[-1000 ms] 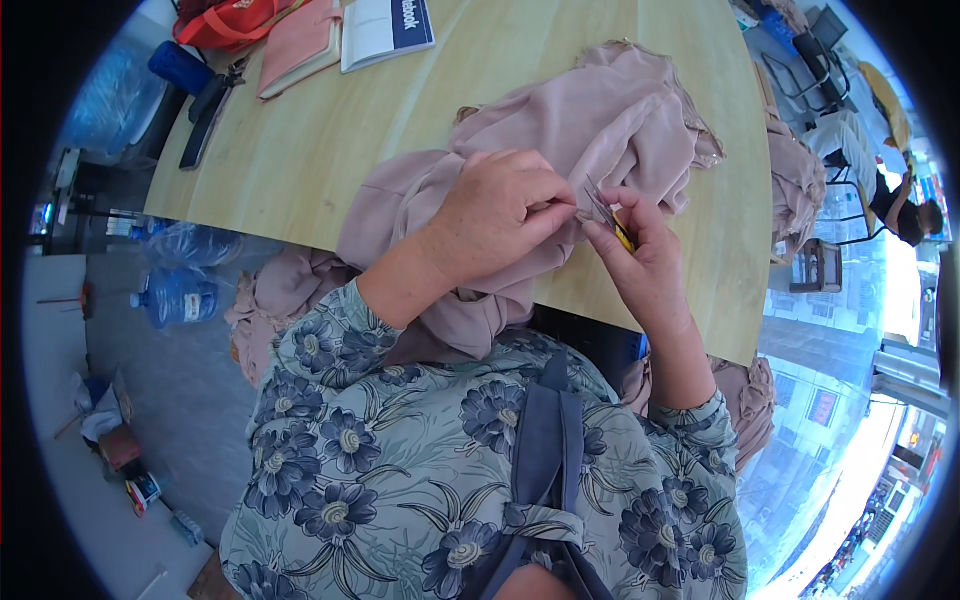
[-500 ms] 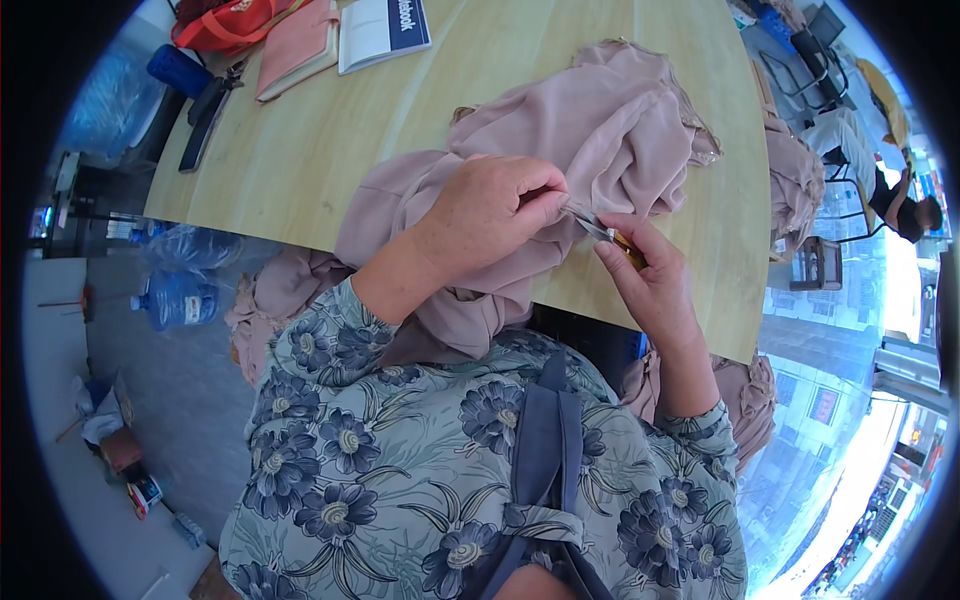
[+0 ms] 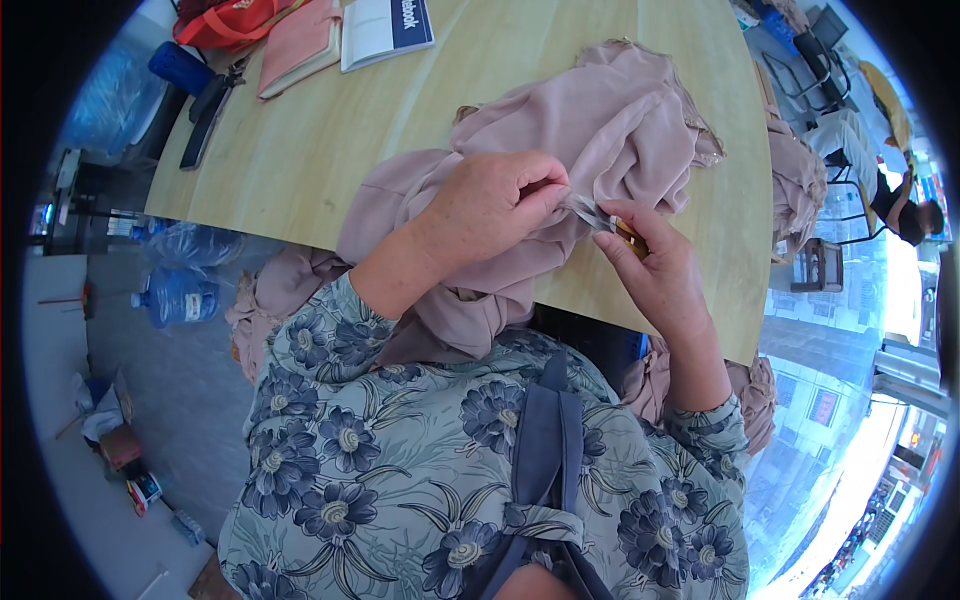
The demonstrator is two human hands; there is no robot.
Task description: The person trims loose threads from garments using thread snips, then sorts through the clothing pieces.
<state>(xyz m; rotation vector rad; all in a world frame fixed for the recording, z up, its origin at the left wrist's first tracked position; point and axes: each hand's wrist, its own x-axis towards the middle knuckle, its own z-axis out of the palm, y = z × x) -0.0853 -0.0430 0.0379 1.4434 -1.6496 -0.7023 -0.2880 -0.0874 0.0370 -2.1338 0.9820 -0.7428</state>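
A dusty-pink garment (image 3: 560,120) with shiny trim along its edge lies bunched on the table and drapes over the near edge toward my lap. My left hand (image 3: 485,205) is closed in a pinch at a bit of the pink fabric; the exact piece between its fingertips is too small to make out. In my right hand (image 3: 662,262) is a pair of thread snips (image 3: 586,211), yellow at the handle, gripped between thumb and fingers. Their metal blades point left, right beside my left fingertips, and look slightly blurred.
On the pale wooden table (image 3: 300,170), a pink notebook (image 3: 300,50), a white-and-blue notebook (image 3: 385,35), a red bag (image 3: 225,25) and a dark phone-like object (image 3: 203,130) sit far left. More pink cloth (image 3: 795,175) hangs beyond the right edge. Water jugs (image 3: 180,298) stand on the floor at left.
My right hand has shifted slightly, with the snips' blades a little higher beside my left fingertips. My left hand keeps its pinch in nearly the same place.
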